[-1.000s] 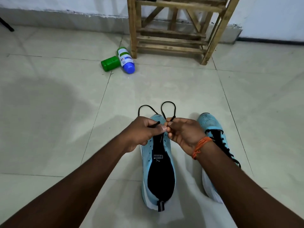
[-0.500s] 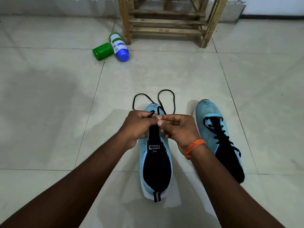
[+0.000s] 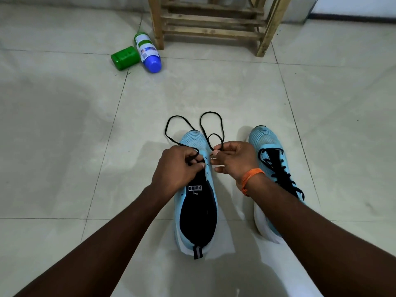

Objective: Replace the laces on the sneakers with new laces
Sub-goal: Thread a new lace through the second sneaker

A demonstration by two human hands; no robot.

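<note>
Two light-blue sneakers stand on the tiled floor, toes pointing away from me. The left sneaker has a black tongue and its eyelets near the toe are under my hands. A black lace loops out past its toe in two bights. My left hand grips one strand of that lace over the sneaker's forefoot. My right hand, with an orange thread round the wrist, pinches the other strand just to the right. The right sneaker is laced in black and partly hidden by my right forearm.
A green jar and a white bottle with a blue cap lie on the floor at the back left. A wooden rack stands against the wall behind them. Pale floor tiles surround the shoes.
My hands have drawn a little apart over the left sneaker's toe, each keeping its strand. The camera has tilted down and nearer, so the rack and bottles sit higher in view.
</note>
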